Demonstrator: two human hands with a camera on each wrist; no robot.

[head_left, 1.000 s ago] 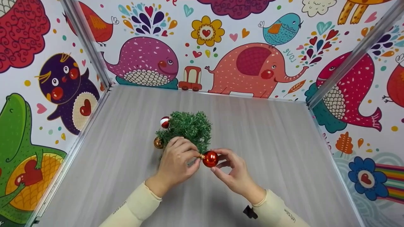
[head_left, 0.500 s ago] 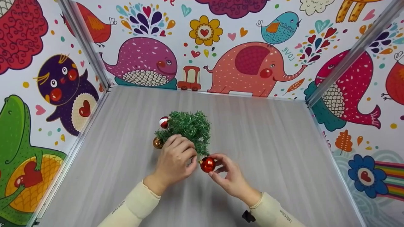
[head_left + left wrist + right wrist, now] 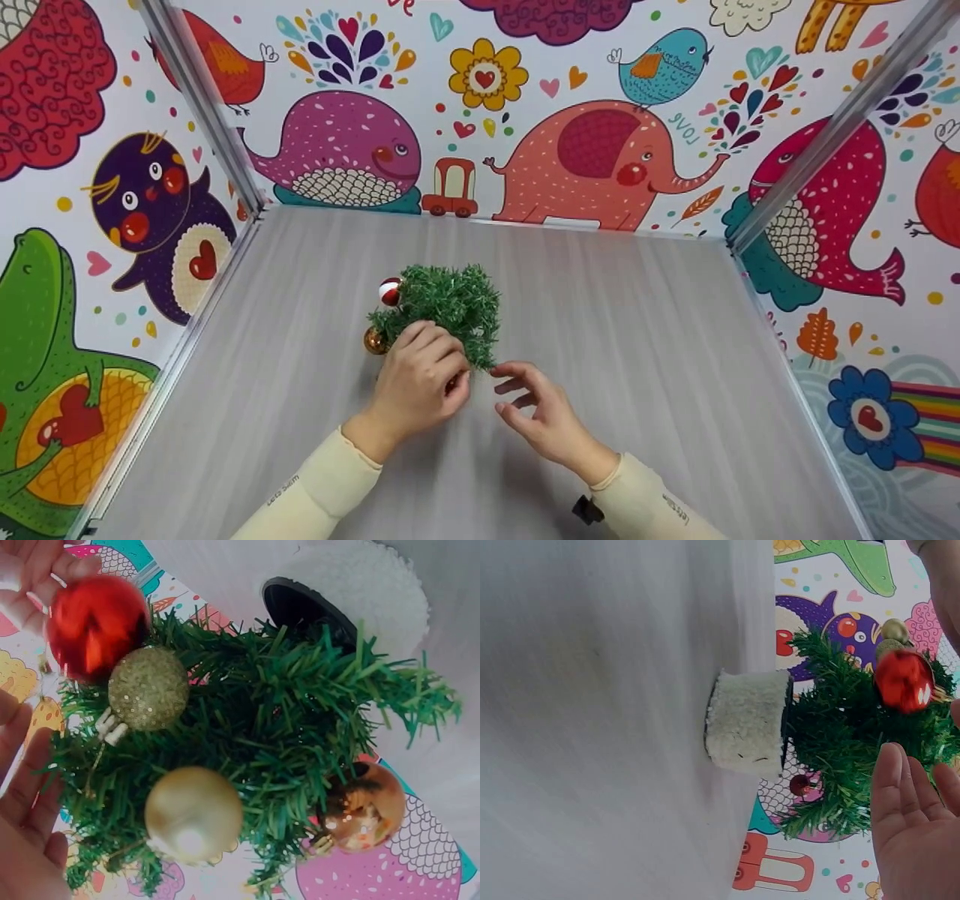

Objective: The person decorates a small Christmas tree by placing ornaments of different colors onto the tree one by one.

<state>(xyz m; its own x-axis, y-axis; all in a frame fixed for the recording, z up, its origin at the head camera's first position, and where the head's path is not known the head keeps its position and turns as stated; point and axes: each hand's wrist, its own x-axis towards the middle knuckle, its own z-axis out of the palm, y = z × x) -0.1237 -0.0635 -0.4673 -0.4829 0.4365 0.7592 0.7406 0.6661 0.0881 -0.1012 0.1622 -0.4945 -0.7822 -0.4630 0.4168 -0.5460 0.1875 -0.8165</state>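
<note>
A small green Christmas tree stands on the table in a snowy white pot. My left hand is at its near side, fingers curled in on a branch tip. From there a shiny red bauble hangs, blurred in the wrist views and almost fully behind the left hand in the head view. My right hand is just right of the tree, fingers parted and holding nothing. Also on the tree are a glittery gold bauble, a smooth gold bauble, a copper bauble and a red-and-white bauble.
The grey wood-grain table is bordered by walls printed with cartoon animals. Metal rails run up the corners. A small black clip sits by the right sleeve.
My right hand has let go of the red bauble, which has swung left and down behind my left hand. The left hand and the tree have barely moved.
</note>
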